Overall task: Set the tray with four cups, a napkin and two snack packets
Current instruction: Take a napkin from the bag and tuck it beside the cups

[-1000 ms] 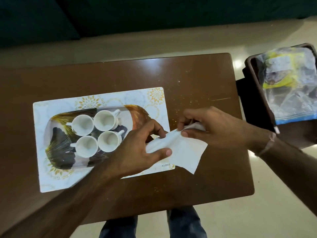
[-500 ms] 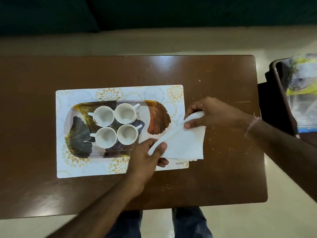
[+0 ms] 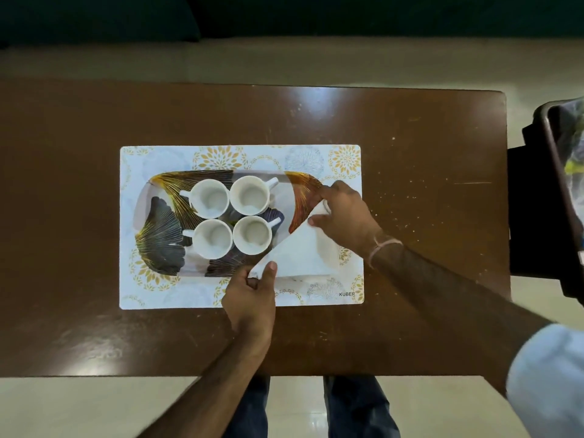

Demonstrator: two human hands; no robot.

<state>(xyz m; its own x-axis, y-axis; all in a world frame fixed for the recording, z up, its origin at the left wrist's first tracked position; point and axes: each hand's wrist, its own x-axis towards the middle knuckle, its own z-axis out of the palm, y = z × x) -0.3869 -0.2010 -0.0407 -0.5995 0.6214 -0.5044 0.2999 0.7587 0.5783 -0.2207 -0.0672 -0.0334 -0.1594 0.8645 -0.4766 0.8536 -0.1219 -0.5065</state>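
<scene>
A leaf-patterned tray (image 3: 161, 235) lies on a floral placemat (image 3: 158, 289) in the middle of the brown table (image 3: 79, 191). Several white cups (image 3: 210, 199) stand upright in a tight cluster on the tray's left half. A white napkin (image 3: 300, 251), folded into a triangle, rests on the tray's right end. My left hand (image 3: 251, 298) pinches its lower left corner. My right hand (image 3: 343, 216) pinches its upper corner. No snack packets are plainly visible.
A dark bin (image 3: 556, 172) lined with a plastic bag stands off the table's right edge. My legs show below the table's near edge. Pale floor runs along the far side.
Both hands have carried the napkin leftward from the placemat's right edge onto the tray's right end, folded as a triangle. The view has also shifted, so the table sits more centred.
</scene>
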